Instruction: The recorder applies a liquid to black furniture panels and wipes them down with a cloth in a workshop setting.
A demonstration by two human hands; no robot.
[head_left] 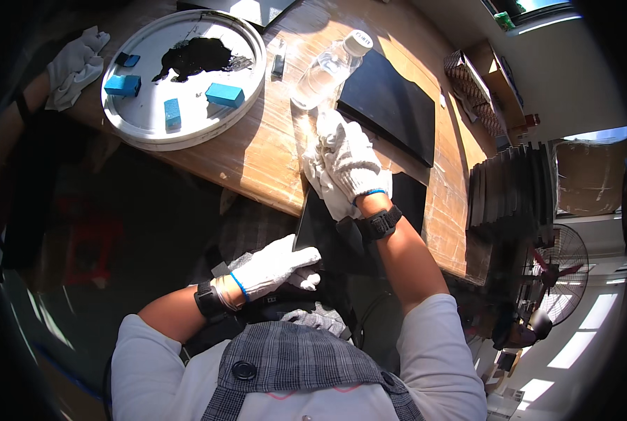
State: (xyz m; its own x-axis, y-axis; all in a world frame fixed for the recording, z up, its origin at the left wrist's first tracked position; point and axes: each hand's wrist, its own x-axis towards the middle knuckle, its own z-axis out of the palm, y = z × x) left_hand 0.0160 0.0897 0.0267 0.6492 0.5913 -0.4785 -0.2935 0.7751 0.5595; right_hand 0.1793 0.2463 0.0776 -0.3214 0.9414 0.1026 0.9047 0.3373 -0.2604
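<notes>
Across the near edge of the brown wooden desk [268,158], the flat black panel [324,231] lies just right of the left hand [275,266], which grips its near corner, while the right hand [348,154] clutches white cloth [329,195] at its far side.

The wooden table [254,170] carries a round white tray [187,91], a clear bottle [325,70] and a dark panel [390,105].

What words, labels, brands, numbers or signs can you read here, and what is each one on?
None that I can read out.
Bottle cap: small dark marks on its white top, too small to read for sure.
I make out no lettering on the round lid, a blue block, the cloth or the panel beneath it.
</notes>
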